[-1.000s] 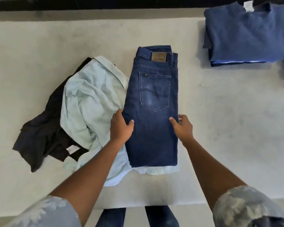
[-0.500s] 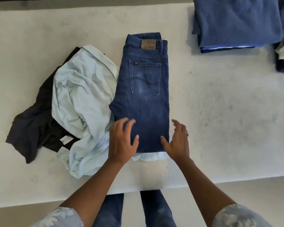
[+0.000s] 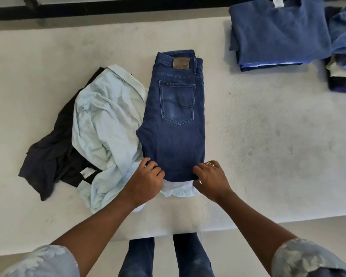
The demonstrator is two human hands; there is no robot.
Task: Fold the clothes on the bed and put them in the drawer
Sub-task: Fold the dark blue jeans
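Note:
Dark blue jeans [image 3: 175, 116], folded lengthwise and in half, lie on the white bed [image 3: 268, 146] with the waistband and leather patch pointing away from me. My left hand [image 3: 146, 180] grips the near left corner of the jeans, fingers curled under the fold. My right hand [image 3: 211, 179], wearing a ring, grips the near right corner the same way. A crumpled pale blue shirt [image 3: 106, 124] lies left of the jeans and partly beneath them. A black garment [image 3: 52, 156] lies under the shirt, further left.
A stack of folded blue clothes [image 3: 278, 33] sits at the far right of the bed. More folded items [image 3: 344, 56] lie at the right edge. The bed's near edge runs just in front of my legs [image 3: 168, 256].
Both hands slid from the middle sides of the jeans down to the near bottom edge and curled round its corners. The jeans have stayed in place.

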